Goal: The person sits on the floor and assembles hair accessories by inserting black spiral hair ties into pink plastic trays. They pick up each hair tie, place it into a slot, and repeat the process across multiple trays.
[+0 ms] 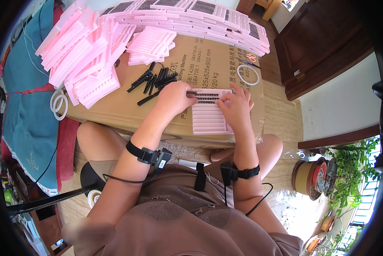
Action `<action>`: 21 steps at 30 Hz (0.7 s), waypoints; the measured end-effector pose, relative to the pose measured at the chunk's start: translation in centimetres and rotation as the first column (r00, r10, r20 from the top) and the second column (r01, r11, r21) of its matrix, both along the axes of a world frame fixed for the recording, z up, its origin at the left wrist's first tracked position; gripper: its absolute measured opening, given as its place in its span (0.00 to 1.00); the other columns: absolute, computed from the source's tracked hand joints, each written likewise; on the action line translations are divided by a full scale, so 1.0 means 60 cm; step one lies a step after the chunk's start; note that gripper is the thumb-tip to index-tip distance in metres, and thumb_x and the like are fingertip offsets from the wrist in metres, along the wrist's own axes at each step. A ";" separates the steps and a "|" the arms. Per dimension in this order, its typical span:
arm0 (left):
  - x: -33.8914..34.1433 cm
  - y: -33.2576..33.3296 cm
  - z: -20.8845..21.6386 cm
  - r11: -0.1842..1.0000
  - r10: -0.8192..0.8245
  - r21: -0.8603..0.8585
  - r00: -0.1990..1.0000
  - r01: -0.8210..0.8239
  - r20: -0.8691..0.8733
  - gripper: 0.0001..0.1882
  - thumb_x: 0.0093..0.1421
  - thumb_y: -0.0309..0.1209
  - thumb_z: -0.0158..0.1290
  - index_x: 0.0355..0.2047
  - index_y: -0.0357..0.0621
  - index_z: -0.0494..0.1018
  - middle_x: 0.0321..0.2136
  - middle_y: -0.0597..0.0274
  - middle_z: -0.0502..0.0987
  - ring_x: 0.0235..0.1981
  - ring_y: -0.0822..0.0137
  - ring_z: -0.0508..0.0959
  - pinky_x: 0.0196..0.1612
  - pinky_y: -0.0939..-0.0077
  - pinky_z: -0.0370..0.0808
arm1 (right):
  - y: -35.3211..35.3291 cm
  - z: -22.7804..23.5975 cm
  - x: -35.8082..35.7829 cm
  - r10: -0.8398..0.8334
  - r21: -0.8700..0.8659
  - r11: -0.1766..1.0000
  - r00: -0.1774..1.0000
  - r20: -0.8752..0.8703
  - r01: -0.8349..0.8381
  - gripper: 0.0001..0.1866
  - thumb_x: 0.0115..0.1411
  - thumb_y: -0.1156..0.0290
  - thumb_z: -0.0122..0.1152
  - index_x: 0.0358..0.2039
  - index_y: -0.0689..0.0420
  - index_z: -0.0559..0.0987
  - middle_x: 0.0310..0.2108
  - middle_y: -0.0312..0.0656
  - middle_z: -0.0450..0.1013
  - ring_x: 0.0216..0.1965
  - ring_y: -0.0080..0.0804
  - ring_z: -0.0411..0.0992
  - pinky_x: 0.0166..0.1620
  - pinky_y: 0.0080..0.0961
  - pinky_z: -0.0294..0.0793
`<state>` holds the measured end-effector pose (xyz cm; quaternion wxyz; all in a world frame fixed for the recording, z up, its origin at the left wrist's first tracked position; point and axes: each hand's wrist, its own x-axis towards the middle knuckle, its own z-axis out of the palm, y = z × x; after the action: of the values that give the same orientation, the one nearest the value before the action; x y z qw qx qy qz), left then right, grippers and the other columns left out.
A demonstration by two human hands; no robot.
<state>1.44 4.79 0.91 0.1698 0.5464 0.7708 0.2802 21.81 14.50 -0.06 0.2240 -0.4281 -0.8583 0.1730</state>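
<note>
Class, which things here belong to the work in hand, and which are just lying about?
Apparently in use:
left hand
right hand
pink tray
loose black strips
stacked trays
carton

Apparently just lying about:
scissors
white rings
blue cloth
plant pots

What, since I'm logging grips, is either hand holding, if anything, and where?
The left hand seems to pinch a thin black strip by one end; whether the right hand grips anything cannot be told.

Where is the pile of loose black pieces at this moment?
In the head view, the black pile lies left of centre on the cardboard box, between the small pink tray stack and the left hand.
</note>
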 end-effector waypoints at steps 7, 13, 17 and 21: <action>-0.002 0.001 0.003 1.000 -0.017 -0.022 1.000 0.017 -0.024 0.14 0.49 0.40 0.69 0.30 0.43 0.85 0.25 0.46 0.81 0.29 0.48 0.82 0.35 0.58 0.77 | -0.005 0.012 -0.010 -0.002 0.067 0.998 0.998 0.060 -0.002 0.06 0.52 0.63 0.71 0.26 0.51 0.88 0.64 0.46 0.68 0.68 0.53 0.57 0.64 0.53 0.53; -0.001 0.001 0.006 0.999 -0.015 -0.045 1.000 0.015 -0.013 0.14 0.49 0.39 0.68 0.30 0.42 0.85 0.26 0.46 0.81 0.30 0.48 0.82 0.36 0.59 0.77 | -0.008 0.022 -0.021 -0.037 0.110 0.994 0.987 0.159 0.019 0.07 0.53 0.63 0.69 0.25 0.52 0.88 0.64 0.45 0.69 0.68 0.50 0.57 0.64 0.52 0.55; -0.004 0.001 0.001 1.000 -0.011 -0.021 1.000 0.011 0.015 0.14 0.49 0.39 0.68 0.29 0.41 0.84 0.27 0.46 0.81 0.31 0.48 0.82 0.37 0.59 0.77 | -0.004 0.037 -0.005 -0.038 0.065 0.997 0.993 0.113 0.031 0.07 0.53 0.64 0.68 0.26 0.52 0.88 0.64 0.46 0.70 0.67 0.51 0.59 0.64 0.52 0.55; -0.005 -0.001 -0.005 1.000 0.003 -0.005 0.998 -0.003 0.058 0.14 0.49 0.38 0.68 0.31 0.40 0.84 0.28 0.46 0.82 0.31 0.49 0.82 0.37 0.60 0.77 | 0.007 0.047 0.016 -0.001 0.010 1.000 1.000 0.004 0.001 0.06 0.53 0.72 0.62 0.27 0.50 0.87 0.64 0.47 0.69 0.66 0.53 0.59 0.65 0.53 0.54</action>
<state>1.14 4.70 0.63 0.1931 0.5364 0.7671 0.2942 22.74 14.95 2.78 0.2244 -0.4278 -0.8593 0.1680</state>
